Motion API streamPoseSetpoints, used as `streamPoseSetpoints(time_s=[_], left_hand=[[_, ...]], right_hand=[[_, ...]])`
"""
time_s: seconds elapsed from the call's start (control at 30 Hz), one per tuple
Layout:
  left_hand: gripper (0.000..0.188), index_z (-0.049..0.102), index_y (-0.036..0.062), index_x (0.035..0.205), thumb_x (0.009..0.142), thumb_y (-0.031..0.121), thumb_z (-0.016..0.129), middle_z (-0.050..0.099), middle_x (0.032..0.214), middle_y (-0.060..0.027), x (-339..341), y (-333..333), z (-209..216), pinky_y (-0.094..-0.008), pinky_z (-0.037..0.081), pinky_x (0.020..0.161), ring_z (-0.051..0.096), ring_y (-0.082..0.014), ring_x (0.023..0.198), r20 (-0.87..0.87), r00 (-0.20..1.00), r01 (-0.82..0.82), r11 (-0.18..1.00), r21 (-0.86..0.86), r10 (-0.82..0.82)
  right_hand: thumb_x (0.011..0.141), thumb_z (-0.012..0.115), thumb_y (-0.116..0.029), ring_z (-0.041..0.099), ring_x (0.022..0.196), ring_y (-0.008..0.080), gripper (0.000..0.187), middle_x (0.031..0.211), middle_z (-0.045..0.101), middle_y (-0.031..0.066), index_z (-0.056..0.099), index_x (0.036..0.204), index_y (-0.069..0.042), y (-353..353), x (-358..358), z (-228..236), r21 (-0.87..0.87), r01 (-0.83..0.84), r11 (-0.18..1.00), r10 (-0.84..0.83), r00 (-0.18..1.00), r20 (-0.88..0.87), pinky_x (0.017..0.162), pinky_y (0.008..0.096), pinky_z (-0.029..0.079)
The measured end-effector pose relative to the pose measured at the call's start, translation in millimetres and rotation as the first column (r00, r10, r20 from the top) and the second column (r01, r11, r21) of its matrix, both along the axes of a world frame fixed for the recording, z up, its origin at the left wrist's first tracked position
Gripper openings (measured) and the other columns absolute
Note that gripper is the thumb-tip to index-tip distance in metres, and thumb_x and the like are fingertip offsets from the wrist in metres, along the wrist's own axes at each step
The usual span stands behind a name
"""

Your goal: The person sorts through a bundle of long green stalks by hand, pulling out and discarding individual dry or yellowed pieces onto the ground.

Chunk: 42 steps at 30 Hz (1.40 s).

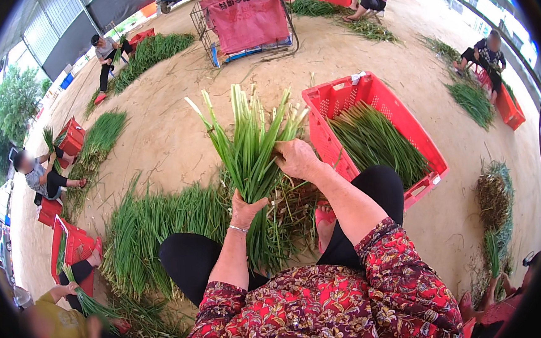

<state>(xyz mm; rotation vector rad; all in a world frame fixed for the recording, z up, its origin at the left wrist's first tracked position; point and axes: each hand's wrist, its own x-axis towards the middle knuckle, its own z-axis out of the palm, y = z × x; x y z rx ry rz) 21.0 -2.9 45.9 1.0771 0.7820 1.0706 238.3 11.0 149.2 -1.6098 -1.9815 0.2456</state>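
Note:
A thick bunch of chives [245, 152] stands up in front of me, its pale cut ends at the top and its leaf tips hanging down between my knees. My left hand [246, 211] is wrapped round its middle, thumb out to the right. Higher up on the right side, my right hand [298, 161] is closed at some stalks, its fingertips partly hidden. A wide pile of loose chives [163, 231] lies on the ground to the left. Just right of my right hand stands a red plastic crate [328, 142] with chives [377, 141] laid lengthwise in it.
Dry brown trimmings [294, 208] lie under the bunch, near my foot. Ahead stands a wire cage cart [203, 33] draped with a red cloth [247, 21]. Several people sit around the sandy ground [174, 107] with chives and red crates, one person [69, 317] close at the lower left.

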Motion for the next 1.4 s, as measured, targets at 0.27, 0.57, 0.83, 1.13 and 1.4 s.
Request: streamPoseSetpoints(time_s=[0.27, 0.57, 0.83, 1.13, 1.4], left_hand=[[0.053, 0.056, 0.0006, 0.117, 0.068, -0.015, 0.073, 0.068, 0.101, -0.0102, -10, 1, 0, -0.0336, 0.058, 0.078, 0.068, -0.0196, 0.085, 0.088, 0.996, 0.035, 0.998, -0.046, -0.031], [0.064, 0.05, -0.0008, 0.12, 0.064, -0.012, 0.079, 0.063, 0.11, -0.011, -29, -4, -2, -0.0348, 0.053, 0.09, 0.064, -0.02, 0.096, -0.101, 0.995, -0.019, 0.994, -0.11, 0.008], [0.065, 0.05, 0.0, 0.119, 0.063, -0.009, 0.081, 0.063, 0.11, -0.0098, -32, -11, 8, -0.0343, 0.052, 0.089, 0.062, -0.019, 0.097, -0.128, 0.991, 0.016, 0.996, -0.084, -0.027], [0.07, 0.042, -0.0015, 0.121, 0.063, -0.01, 0.08, 0.06, 0.113, -0.013, -45, -8, 3, -0.038, 0.051, 0.093, 0.063, -0.0215, 0.097, -0.113, 0.994, -0.017, 0.991, -0.131, 0.002], [0.068, 0.044, -0.0027, 0.125, 0.066, -0.015, 0.074, 0.064, 0.108, -0.0147, -54, -4, -3, -0.0383, 0.055, 0.086, 0.067, -0.0236, 0.088, 0.001, 0.995, 0.098, 0.972, -0.215, -0.1]], right_hand=[[0.095, 0.058, -0.01, 0.055, 0.062, 0.0071, 0.008, 0.07, 0.06, 0.0006, 0.062, 0.091, -0.004, -8, 61, 51, 0.002, -0.064, 0.998, 0.032, 0.47, -0.882, 0.057, 0.0227, 0.047], [0.078, 0.078, -0.017, 0.059, 0.084, 0.0101, 0.035, 0.09, 0.063, 0.0076, 0.055, 0.102, -0.004, 18, 85, 31, -0.091, 0.174, 0.981, -0.171, 0.531, -0.83, 0.07, 0.0236, 0.045], [0.072, 0.08, -0.023, 0.061, 0.062, 0.0128, 0.031, 0.064, 0.063, 0.0057, 0.065, 0.086, 0.001, 24, 77, 10, -0.311, 0.128, 0.942, -0.328, 0.553, -0.766, 0.058, 0.0273, 0.048], [0.079, 0.073, -0.026, 0.063, 0.068, 0.0208, 0.025, 0.068, 0.062, 0.0123, 0.068, 0.083, -0.001, 24, 73, 13, -0.185, 0.344, 0.921, -0.388, 0.856, -0.341, 0.065, 0.0369, 0.049], [0.098, 0.054, -0.016, 0.055, 0.059, 0.0078, 0.018, 0.07, 0.059, -0.0025, 0.064, 0.085, -0.008, 22, 89, 20, 0.067, 0.239, 0.969, 0.014, 0.216, -0.976, 0.059, 0.0242, 0.05]])
